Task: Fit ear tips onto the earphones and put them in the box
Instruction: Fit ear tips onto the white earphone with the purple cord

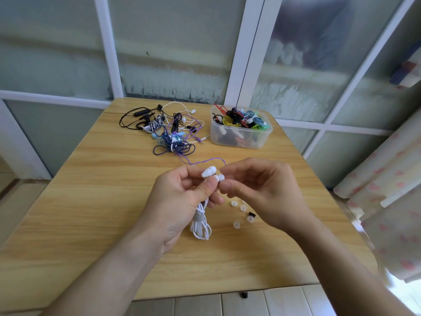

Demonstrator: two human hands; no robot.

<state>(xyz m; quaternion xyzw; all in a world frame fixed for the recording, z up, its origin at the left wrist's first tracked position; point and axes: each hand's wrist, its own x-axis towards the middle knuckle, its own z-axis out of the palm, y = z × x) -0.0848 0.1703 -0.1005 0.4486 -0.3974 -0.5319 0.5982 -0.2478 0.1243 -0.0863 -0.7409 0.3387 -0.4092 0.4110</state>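
Now white earphones [213, 174] between both hands

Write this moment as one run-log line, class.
left hand: holds white earphones | right hand: pinches ear tip onto bud | loose ear tips: on table | box: untouched

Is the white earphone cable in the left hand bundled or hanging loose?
Bundled. The white earphone cable hangs in short loops gathered by a wrap at the middle, below the left hand that grips it.
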